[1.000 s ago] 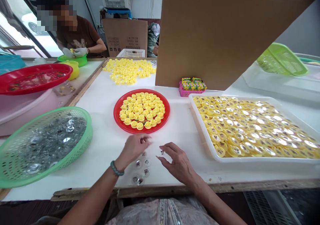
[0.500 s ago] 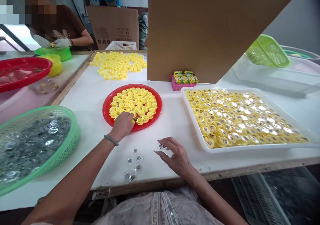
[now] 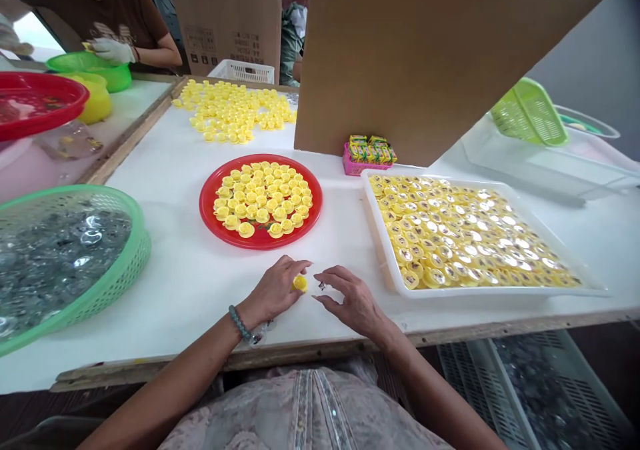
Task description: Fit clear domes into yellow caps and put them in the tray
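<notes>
My left hand [image 3: 273,291] pinches a small yellow plastic cup [image 3: 300,283] between thumb and fingers. Just right of it, my right hand [image 3: 354,305] holds a clear round lid [image 3: 321,285] with a small dark print, by its edges. The two pieces are apart, facing each other above the white table. Behind my hands lies a red round tray [image 3: 209,218] carrying many yellow cups [image 3: 262,215]. A few clear lids [image 3: 257,337] show beside my left wrist, mostly hidden by it.
A white tray [image 3: 387,253] of lidded yellow cups stands right; a green basket [image 3: 143,250] of clear lids, left. Loose yellow cups [image 3: 230,113] lie further back. A cardboard sheet [image 3: 390,57] rises behind a pink basket [image 3: 367,168] of small packets. A gloved co-worker [image 3: 115,50] sits far left.
My left hand has come back from the red tray toward my right hand, bringing a yellow cup. My right hand still holds the clear lid. The view has shifted slightly.
</notes>
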The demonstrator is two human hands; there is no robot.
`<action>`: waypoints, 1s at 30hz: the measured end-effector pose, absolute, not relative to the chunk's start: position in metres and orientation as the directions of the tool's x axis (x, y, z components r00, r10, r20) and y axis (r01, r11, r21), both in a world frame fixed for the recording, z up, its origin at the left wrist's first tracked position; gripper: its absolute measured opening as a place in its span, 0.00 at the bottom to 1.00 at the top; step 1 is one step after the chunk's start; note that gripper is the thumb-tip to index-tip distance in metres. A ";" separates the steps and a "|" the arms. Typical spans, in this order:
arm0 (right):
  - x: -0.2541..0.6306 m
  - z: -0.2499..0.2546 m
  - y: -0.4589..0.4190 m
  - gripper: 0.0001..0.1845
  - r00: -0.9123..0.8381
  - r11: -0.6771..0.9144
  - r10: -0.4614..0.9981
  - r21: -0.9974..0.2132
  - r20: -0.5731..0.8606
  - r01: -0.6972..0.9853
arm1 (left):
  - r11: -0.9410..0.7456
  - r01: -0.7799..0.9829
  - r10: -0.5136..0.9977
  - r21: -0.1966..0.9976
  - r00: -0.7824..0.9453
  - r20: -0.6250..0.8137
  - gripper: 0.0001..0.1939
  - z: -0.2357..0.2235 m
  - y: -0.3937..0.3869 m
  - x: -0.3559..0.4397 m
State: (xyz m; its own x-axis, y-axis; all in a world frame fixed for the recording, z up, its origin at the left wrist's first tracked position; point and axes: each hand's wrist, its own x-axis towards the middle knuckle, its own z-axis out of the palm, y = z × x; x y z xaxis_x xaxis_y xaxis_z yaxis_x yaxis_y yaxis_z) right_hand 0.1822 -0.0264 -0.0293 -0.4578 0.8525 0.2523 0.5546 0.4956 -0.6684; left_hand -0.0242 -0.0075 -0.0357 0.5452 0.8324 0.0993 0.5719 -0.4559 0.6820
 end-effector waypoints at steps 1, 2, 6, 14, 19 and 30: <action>0.182 -0.029 -0.025 0.17 -0.473 0.509 0.843 -0.663 0.256 0.549 | -0.440 0.570 0.846 0.694 0.522 0.108 0.23 -0.036 -0.008 -0.027; 0.181 -0.029 -0.023 0.17 -0.484 0.518 0.836 -0.662 0.259 0.542 | -0.419 0.575 0.863 0.703 0.493 0.111 0.22 -0.036 -0.010 -0.030; 0.177 -0.030 -0.016 0.17 -0.508 0.517 0.829 -0.671 0.236 0.532 | -0.296 0.601 0.929 0.742 0.363 0.077 0.18 -0.042 -0.015 -0.037; 0.168 -0.031 0.010 0.14 -0.707 0.668 0.694 -0.487 0.135 0.563 | -0.164 0.532 0.951 0.830 0.308 -0.009 0.07 -0.055 -0.012 -0.033; 0.159 -0.028 0.019 0.09 -0.762 0.720 0.642 -0.407 0.084 0.562 | -0.130 0.470 0.950 0.873 0.312 -0.027 0.06 -0.053 -0.007 -0.035; 0.148 -0.028 0.017 0.05 -0.784 0.754 0.621 -0.256 -0.020 0.604 | -0.176 0.436 0.941 0.882 0.337 0.021 0.12 -0.060 -0.003 -0.036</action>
State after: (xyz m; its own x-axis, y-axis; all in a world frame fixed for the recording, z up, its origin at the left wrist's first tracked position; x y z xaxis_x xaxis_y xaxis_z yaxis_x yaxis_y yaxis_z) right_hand 0.1484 0.0168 -0.0283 -0.7837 0.6208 -0.0204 0.6043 0.7545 -0.2561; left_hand -0.0359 -0.0028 -0.0604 0.3373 0.9412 0.0214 0.4364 -0.1765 0.8823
